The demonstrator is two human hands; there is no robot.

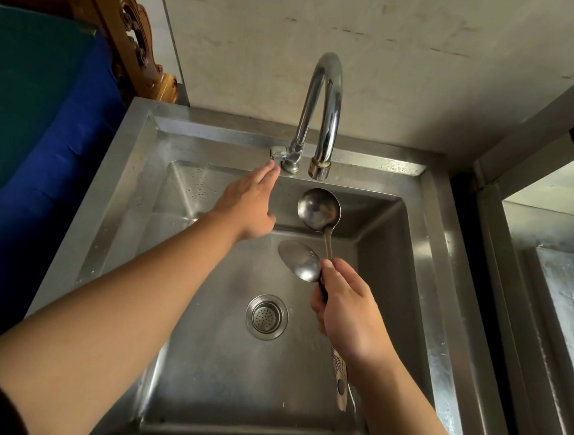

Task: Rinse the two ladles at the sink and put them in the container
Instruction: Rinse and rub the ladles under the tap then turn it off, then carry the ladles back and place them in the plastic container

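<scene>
My right hand grips two steel ladles by their handles over the steel sink. The deeper round ladle points up under the tap spout. The flatter ladle sits lower, its bowl just left of my fingers. Both handle ends stick out below my wrist. My left hand stretches to the tap lever, fingertips touching it, holding nothing. No water shows at the spout. No container is in view.
The sink drain strainer lies in the basin's middle. A wall stands behind the curved tap. A second steel basin sits at the right. A blue and green cloth and carved wood lie at the left.
</scene>
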